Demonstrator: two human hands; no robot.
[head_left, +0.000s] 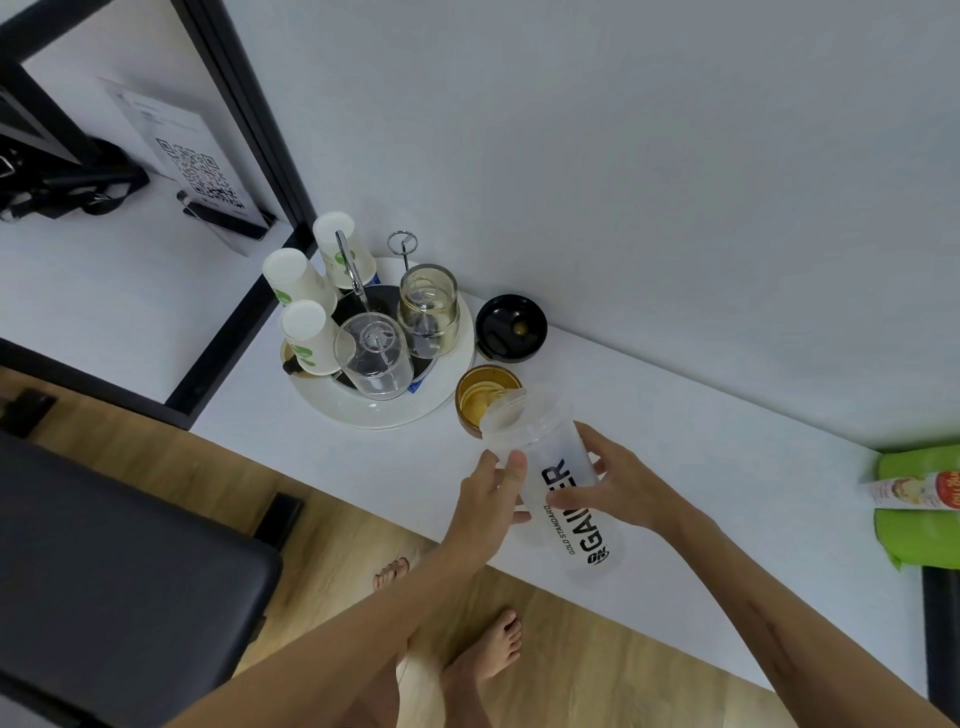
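You hold the clear shaker bottle (558, 478) in both hands above the white counter (675, 467), tilted so its open mouth sits over the amber glass (475, 395); your left hand (491, 499) curls round its upper part, thumb on front; your right hand (618, 475) wraps its middle; the black lid (511, 326) lies just beside the round tray (384, 415).

Frosted plastic shaker (558, 499) — smooth matt white counter (675, 467).
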